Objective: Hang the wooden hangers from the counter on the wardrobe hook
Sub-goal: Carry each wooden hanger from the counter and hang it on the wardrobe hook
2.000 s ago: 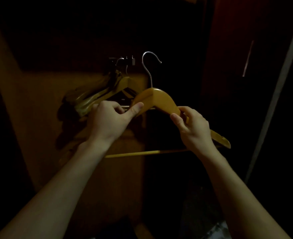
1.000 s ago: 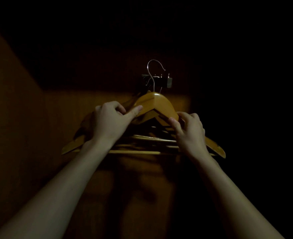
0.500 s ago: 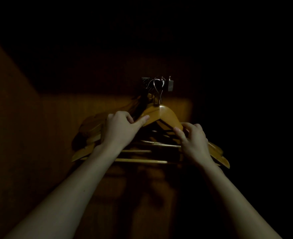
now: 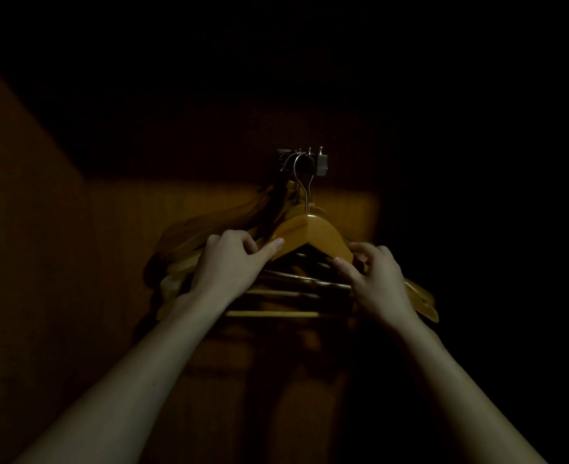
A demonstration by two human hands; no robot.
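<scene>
Darkness is swallowing most of the wardrobe, leaving only a dim strip of its back panel [image 4: 125,229] showing. Other hangers [image 4: 209,226] are bunching behind the front wooden hanger [image 4: 309,231], too murky to count. The left hand [image 4: 232,262] is pinching its left shoulder and the right hand [image 4: 376,279] is curling round its right, while its wire loop is hanging at the wardrobe hook [image 4: 304,159].

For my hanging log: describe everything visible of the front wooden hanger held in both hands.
The front hanger is honey-coloured wood, sloped shoulders meeting at a peak, with a metal neck whose loop appears caught on the wardrobe hook. It hangs upright facing the camera, ahead of other hangers. The left hand grips its left shoulder; the right hand pinches its right.
</scene>
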